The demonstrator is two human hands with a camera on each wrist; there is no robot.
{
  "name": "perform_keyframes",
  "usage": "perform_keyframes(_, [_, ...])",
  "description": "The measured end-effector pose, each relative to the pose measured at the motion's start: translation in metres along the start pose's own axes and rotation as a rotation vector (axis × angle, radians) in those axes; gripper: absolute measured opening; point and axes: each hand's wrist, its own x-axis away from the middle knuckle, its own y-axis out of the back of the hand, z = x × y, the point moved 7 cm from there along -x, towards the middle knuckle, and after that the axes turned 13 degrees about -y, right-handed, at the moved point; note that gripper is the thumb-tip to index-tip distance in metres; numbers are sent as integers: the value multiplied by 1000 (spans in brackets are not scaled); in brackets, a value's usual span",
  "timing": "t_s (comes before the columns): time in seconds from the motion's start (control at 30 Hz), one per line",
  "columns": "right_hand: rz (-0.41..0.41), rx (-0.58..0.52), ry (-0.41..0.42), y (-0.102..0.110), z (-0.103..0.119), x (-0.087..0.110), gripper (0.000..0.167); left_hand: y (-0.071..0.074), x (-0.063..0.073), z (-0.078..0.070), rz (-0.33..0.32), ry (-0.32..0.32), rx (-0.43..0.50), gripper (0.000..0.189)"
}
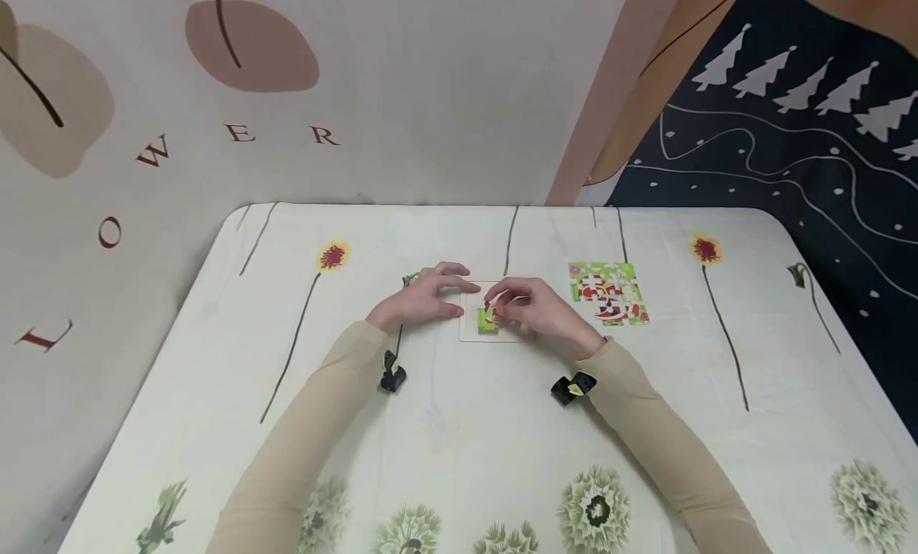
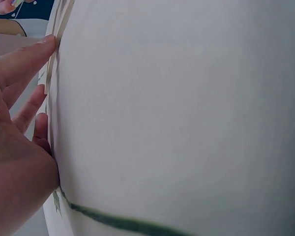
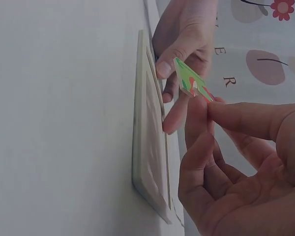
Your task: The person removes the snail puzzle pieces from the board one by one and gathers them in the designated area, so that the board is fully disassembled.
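A thin, light puzzle tray (image 1: 469,332) with a raised border lies flat on the table between the hands. My right hand (image 1: 541,311) pinches a green, red and white jigsaw piece (image 1: 488,321) between thumb and fingertips. In the right wrist view the jigsaw piece (image 3: 191,81) is tilted and raised above the tray (image 3: 155,147). My left hand (image 1: 421,300) rests at the tray's left side, its fingers spread and thumb tip at the border. The left wrist view shows the fingers of the left hand (image 2: 14,98) along the tray's edge (image 2: 64,22).
To the right of the tray, several colourful jigsaw pieces (image 1: 610,291) lie grouped on the table. A white cloth (image 1: 430,426) printed with flowers covers the table. Behind stand a pale printed backdrop (image 1: 430,84) and a dark one with white trees (image 1: 803,139).
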Motion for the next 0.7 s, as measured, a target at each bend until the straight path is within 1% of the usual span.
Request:
perform_keyframes(0.17, [-8, -4, -9, 10, -4, 5, 25, -1, -1, 1, 1, 0, 3, 46])
perform_keyframes(0.47, [-56, -3, -11, 26, -13, 12, 25, -1, -1, 2, -5, -12, 7, 45])
perform_keyframes(0.7, [-76, -12, -53, 35, -26, 16, 25, 0, 0, 2, -8, -11, 9, 45])
